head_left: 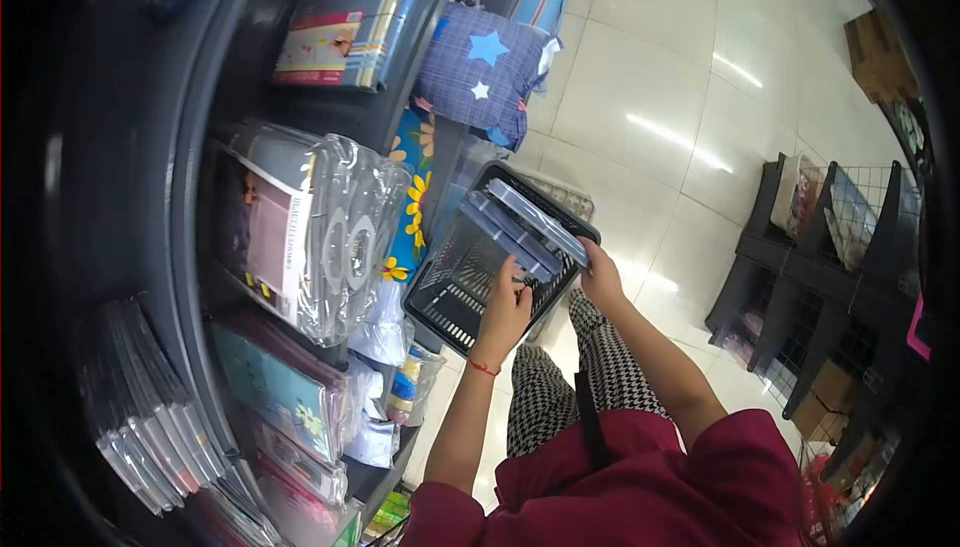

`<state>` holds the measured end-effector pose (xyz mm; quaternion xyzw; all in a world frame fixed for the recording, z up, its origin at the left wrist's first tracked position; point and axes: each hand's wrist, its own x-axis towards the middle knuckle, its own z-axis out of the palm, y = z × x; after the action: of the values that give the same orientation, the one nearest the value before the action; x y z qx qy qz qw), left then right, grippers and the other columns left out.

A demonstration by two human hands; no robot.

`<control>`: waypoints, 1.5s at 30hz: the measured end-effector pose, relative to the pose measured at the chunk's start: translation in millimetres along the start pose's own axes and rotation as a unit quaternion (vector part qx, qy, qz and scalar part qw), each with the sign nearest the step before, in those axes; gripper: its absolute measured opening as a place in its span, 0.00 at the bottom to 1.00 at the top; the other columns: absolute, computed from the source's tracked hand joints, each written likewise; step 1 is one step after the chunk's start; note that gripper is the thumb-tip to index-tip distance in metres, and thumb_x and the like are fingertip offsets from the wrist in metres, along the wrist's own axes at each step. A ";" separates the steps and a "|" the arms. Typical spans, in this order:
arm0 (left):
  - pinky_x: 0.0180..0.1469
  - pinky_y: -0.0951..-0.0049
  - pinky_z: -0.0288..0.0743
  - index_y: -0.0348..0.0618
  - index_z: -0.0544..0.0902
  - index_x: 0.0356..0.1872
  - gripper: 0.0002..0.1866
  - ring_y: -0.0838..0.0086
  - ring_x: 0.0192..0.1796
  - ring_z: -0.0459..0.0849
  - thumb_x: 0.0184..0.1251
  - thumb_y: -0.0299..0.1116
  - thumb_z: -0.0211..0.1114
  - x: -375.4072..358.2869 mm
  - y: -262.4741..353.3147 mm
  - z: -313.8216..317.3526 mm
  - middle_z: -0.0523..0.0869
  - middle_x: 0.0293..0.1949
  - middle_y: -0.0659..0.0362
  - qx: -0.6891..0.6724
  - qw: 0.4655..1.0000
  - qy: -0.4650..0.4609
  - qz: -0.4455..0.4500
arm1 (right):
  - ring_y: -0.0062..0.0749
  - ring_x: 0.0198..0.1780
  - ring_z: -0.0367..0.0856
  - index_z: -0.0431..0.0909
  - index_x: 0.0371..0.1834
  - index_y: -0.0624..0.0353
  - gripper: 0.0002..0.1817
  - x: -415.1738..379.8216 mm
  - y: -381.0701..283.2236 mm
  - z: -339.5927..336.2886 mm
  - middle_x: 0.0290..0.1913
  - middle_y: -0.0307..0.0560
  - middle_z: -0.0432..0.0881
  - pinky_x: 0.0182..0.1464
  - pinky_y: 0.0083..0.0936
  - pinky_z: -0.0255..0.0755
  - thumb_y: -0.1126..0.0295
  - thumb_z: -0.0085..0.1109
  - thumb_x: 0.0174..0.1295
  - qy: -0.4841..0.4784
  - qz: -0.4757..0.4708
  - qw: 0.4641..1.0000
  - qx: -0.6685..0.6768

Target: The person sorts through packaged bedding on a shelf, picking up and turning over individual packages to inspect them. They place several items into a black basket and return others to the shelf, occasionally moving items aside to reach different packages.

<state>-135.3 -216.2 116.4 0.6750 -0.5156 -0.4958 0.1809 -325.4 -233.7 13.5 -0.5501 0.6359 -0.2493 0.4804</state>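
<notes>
A black slatted shopping basket (423, 282) is in front of my legs, beside the shelves. Inside it lie flat plastic-wrapped packets in grey-blue, one packet (540, 220) along the far right side and another packet (508, 239) just left of it. My right hand (601, 275) is closed on the lower right end of the first packet, at the basket's rim. My left hand (505, 312) reaches over the near side of the basket, fingers apart, its fingertips close to the lower end of the second packet.
Dark shelves on the left carry a clear-wrapped bedding pack (325, 237), a boxed set (345, 37) and a star-patterned pillow (478, 67). A light tiled floor (640, 97) stretches to the right. Another dark rack (790, 267) with wire baskets stands there.
</notes>
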 end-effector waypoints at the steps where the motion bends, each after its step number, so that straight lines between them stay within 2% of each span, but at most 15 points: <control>1: 0.54 0.64 0.73 0.38 0.53 0.69 0.32 0.61 0.51 0.79 0.66 0.27 0.56 -3.3 9.4 -7.4 0.68 0.58 0.43 -0.016 1.000 0.025 -0.002 | 0.55 0.54 0.75 0.70 0.58 0.58 0.28 -10.3 -8.9 -14.1 0.51 0.60 0.77 0.54 0.37 0.71 0.87 0.50 0.51 0.011 -0.021 1.000 0.008; 6: 0.54 0.71 0.72 0.40 0.45 0.73 0.38 0.68 0.53 0.77 0.68 0.28 0.57 -28.9 89.2 -45.8 0.57 0.67 0.43 -0.168 0.972 0.146 0.072 | 0.53 0.58 0.75 0.70 0.59 0.60 0.29 -72.3 -92.4 -117.4 0.56 0.59 0.76 0.58 0.36 0.71 0.88 0.53 0.50 0.016 -0.096 0.995 -0.001; 7: 0.56 0.72 0.72 0.40 0.44 0.73 0.38 0.67 0.61 0.71 0.68 0.27 0.56 -36.0 103.8 -54.3 0.55 0.69 0.44 -0.123 0.970 0.162 0.131 | 0.52 0.59 0.74 0.72 0.58 0.60 0.29 -84.4 -108.8 -137.9 0.56 0.59 0.76 0.59 0.36 0.70 0.89 0.54 0.49 0.026 -0.145 0.989 -0.031; 8: 0.61 0.68 0.67 0.40 0.48 0.73 0.36 0.64 0.69 0.60 0.67 0.29 0.57 -50.4 132.4 -63.2 0.53 0.70 0.44 -0.261 0.948 0.133 0.124 | 0.52 0.60 0.74 0.73 0.57 0.60 0.29 -97.1 -128.4 -156.0 0.57 0.59 0.75 0.60 0.37 0.69 0.89 0.54 0.48 0.037 -0.196 0.978 -0.060; 10: 0.67 0.63 0.59 0.40 0.56 0.70 0.35 0.60 0.73 0.53 0.64 0.32 0.61 -73.3 147.2 -75.9 0.53 0.70 0.43 -0.099 0.949 0.142 0.262 | 0.53 0.61 0.72 0.74 0.56 0.61 0.28 -119.4 -179.8 -188.0 0.57 0.60 0.75 0.62 0.38 0.66 0.90 0.52 0.47 0.041 -0.239 0.961 -0.136; 12: 0.70 0.59 0.52 0.40 0.61 0.67 0.36 0.54 0.74 0.50 0.59 0.37 0.66 -118.3 196.3 -96.3 0.52 0.71 0.43 -0.131 0.931 0.153 0.306 | 0.54 0.64 0.70 0.74 0.55 0.63 0.28 -129.9 -210.3 -207.5 0.58 0.60 0.75 0.65 0.39 0.63 0.90 0.49 0.47 0.062 -0.292 0.944 -0.141; 18: 0.69 0.53 0.52 0.41 0.70 0.56 0.31 0.42 0.72 0.55 0.53 0.40 0.72 -214.1 203.6 -147.8 0.49 0.71 0.33 -0.072 0.832 0.326 0.443 | 0.61 0.67 0.63 0.75 0.52 0.60 0.23 -131.3 -298.3 -185.8 0.62 0.60 0.69 0.67 0.48 0.59 0.88 0.48 0.51 0.189 -0.479 0.854 -0.077; 20: 0.69 0.53 0.53 0.41 0.70 0.55 0.30 0.42 0.71 0.56 0.54 0.40 0.72 -238.7 187.1 -172.9 0.51 0.70 0.33 -0.022 0.798 0.402 0.448 | 0.61 0.67 0.63 0.76 0.50 0.58 0.26 -119.4 -337.8 -155.6 0.63 0.61 0.67 0.66 0.48 0.60 0.86 0.52 0.43 0.185 -0.527 0.828 -0.043; 24: 0.67 0.53 0.57 0.41 0.68 0.53 0.27 0.46 0.70 0.60 0.53 0.32 0.70 -268.6 141.8 -205.3 0.54 0.69 0.35 -0.012 0.789 0.515 0.336 | 0.61 0.67 0.63 0.79 0.48 0.57 0.27 -93.0 -408.4 -90.5 0.62 0.59 0.68 0.66 0.49 0.59 0.83 0.56 0.38 0.061 -0.591 0.803 -0.045; 25: 0.66 0.51 0.59 0.40 0.70 0.52 0.24 0.46 0.70 0.60 0.55 0.29 0.68 -269.4 134.4 -210.9 0.58 0.69 0.39 -0.099 0.789 0.515 0.321 | 0.60 0.67 0.63 0.79 0.49 0.57 0.27 -85.8 -420.0 -71.1 0.62 0.58 0.69 0.66 0.48 0.58 0.83 0.56 0.38 0.042 -0.595 0.801 -0.047; 29: 0.64 0.52 0.60 0.43 0.76 0.51 0.19 0.47 0.67 0.64 0.60 0.37 0.65 -253.6 99.2 -252.3 0.65 0.67 0.46 0.273 0.759 0.579 0.122 | 0.55 0.69 0.61 0.79 0.51 0.57 0.30 -59.1 -471.8 -14.6 0.62 0.57 0.70 0.68 0.47 0.55 0.86 0.53 0.38 0.063 -0.589 0.776 -0.217; 32: 0.64 0.53 0.60 0.46 0.76 0.52 0.20 0.52 0.67 0.65 0.61 0.40 0.64 -226.4 88.2 -282.2 0.67 0.66 0.47 0.276 0.732 0.610 0.125 | 0.55 0.70 0.58 0.77 0.52 0.58 0.28 -25.1 -497.7 26.7 0.64 0.58 0.69 0.70 0.49 0.51 0.81 0.51 0.42 0.036 -0.579 0.797 -0.168; 37: 0.55 0.59 0.69 0.44 0.74 0.46 0.15 0.51 0.53 0.79 0.59 0.34 0.62 -196.2 81.4 -349.2 0.74 0.58 0.38 0.290 0.717 0.619 0.137 | 0.57 0.72 0.53 0.71 0.59 0.59 0.28 9.4 -534.3 80.2 0.67 0.61 0.63 0.72 0.50 0.43 0.68 0.48 0.50 0.055 -0.573 0.780 -0.245; 40: 0.55 0.53 0.70 0.43 0.72 0.48 0.18 0.50 0.53 0.79 0.58 0.35 0.63 -180.6 76.8 -375.8 0.71 0.60 0.35 0.249 0.782 0.566 0.080 | 0.57 0.73 0.49 0.66 0.63 0.56 0.30 31.8 -545.8 99.6 0.69 0.61 0.60 0.73 0.49 0.41 0.65 0.48 0.52 0.046 -0.571 0.780 -0.250; 45: 0.56 0.51 0.70 0.44 0.71 0.48 0.17 0.51 0.52 0.80 0.60 0.35 0.62 -162.7 73.2 -396.8 0.71 0.60 0.37 0.253 0.768 0.584 0.079 | 0.56 0.73 0.49 0.66 0.62 0.53 0.30 58.0 -560.3 120.8 0.70 0.58 0.59 0.73 0.49 0.41 0.63 0.49 0.52 0.054 -0.563 0.786 -0.248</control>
<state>170.2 -209.2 426.0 0.8123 -0.4690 0.1582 0.3084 43.3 -414.2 417.7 -0.8964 0.2780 -0.3388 0.0664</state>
